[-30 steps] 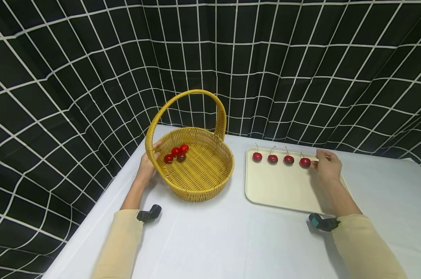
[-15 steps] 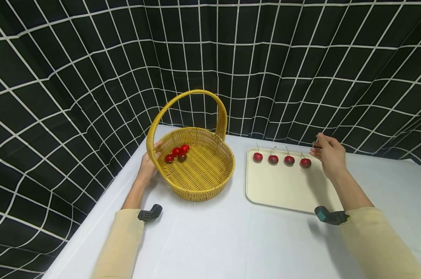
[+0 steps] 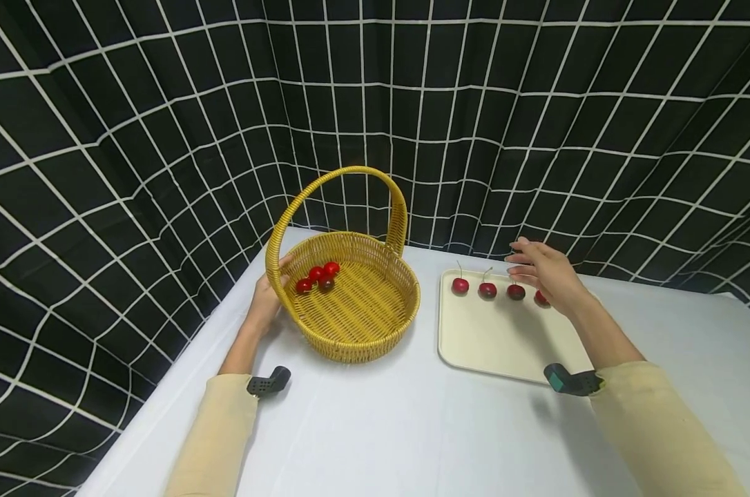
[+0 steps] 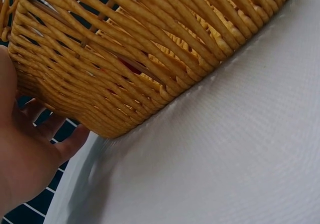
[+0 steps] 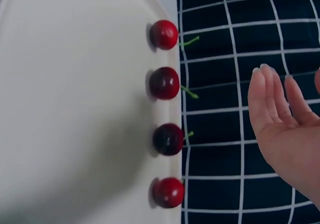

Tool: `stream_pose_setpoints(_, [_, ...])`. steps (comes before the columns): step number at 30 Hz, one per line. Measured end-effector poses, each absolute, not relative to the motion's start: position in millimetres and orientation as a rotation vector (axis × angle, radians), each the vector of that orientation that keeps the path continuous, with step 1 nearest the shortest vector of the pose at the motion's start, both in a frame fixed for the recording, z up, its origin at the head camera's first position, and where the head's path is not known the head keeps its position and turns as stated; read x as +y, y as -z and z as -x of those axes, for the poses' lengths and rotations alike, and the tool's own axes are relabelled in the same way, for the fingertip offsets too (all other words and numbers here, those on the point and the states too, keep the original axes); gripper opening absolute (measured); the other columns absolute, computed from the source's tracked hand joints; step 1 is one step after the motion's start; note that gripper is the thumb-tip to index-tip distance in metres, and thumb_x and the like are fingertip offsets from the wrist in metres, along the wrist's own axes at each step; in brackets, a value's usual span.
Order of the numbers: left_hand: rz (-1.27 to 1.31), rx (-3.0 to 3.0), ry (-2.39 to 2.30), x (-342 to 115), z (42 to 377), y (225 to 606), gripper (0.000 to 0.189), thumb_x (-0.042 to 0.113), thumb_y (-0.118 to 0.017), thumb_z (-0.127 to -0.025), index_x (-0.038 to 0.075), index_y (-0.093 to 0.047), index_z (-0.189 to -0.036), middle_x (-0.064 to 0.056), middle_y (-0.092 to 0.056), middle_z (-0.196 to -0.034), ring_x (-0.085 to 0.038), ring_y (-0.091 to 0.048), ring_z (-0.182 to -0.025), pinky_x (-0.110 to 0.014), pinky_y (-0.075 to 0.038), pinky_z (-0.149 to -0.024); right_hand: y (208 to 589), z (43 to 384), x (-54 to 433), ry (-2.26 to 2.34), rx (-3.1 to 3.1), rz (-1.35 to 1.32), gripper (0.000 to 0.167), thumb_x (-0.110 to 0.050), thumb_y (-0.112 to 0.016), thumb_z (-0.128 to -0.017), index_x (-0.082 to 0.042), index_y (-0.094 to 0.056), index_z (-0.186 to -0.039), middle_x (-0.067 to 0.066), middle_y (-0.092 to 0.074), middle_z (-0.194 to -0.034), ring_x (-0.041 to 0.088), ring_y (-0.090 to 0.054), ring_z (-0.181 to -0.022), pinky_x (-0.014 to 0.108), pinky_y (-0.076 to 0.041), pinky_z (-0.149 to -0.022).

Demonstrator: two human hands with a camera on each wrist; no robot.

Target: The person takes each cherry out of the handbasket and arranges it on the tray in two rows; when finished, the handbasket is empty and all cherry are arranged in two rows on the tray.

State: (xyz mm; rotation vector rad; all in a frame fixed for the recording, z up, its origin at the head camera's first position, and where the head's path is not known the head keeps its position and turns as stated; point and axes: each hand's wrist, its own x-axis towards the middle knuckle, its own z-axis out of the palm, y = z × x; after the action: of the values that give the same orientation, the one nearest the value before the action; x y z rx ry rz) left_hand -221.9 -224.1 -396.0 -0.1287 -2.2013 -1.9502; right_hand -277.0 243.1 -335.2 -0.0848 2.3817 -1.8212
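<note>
My left hand holds the left side of a yellow wicker basket near the base of its tall arched handle. In the left wrist view its fingers curve around the woven wall. Several red cherries lie inside, at the left. To the right, a cream tray bears a row of stemmed cherries along its far edge. Above the right part of that row hovers my right hand, fingers loosely extended and holding nothing; it partly covers the rightmost cherry. In the right wrist view the cherries stand apart from the hand.
A white cloth covers the table. Behind and to the left hangs a black curtain with a white grid. The basket's arched handle rises well above its rim. A strip of table separates basket and tray.
My right hand has lifted from the tray's right end beside the last cherry, then moved left over the row. My left hand stays at the basket. The head view has shifted slightly.
</note>
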Motion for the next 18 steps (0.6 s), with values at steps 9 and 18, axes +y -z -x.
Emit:
stream_pose_setpoints(9, [0.128,-2.163,1.966,-232,237,416,0.046,-0.002,-0.038,-0.097,-0.001,-0.038,-0.143,-0.016,-0.034,-0.149,-0.027,-0.025,-0.139,-0.041,-0.017,-0.113,333,280,221,1.671,2.435,0.2,0.071,-0.05,-0.038,-0.098,0.003,-0.03,-0.145,0.03,-0.044,-0.135,0.02,-0.06,-0.1,0.021,-0.049,-0.085])
stream_pose_setpoints(18, [0.14,-2.152,1.966,-232,240,421,0.048,-0.004,-0.039,-0.095,-0.001,-0.04,-0.142,-0.015,-0.035,-0.149,-0.027,-0.026,-0.138,-0.04,-0.016,-0.114,334,284,195,1.619,2.44,0.273,0.067,-0.047,-0.042,-0.099,0.004,-0.036,-0.141,0.029,-0.05,-0.128,0.042,-0.053,-0.112,0.03,-0.05,-0.088])
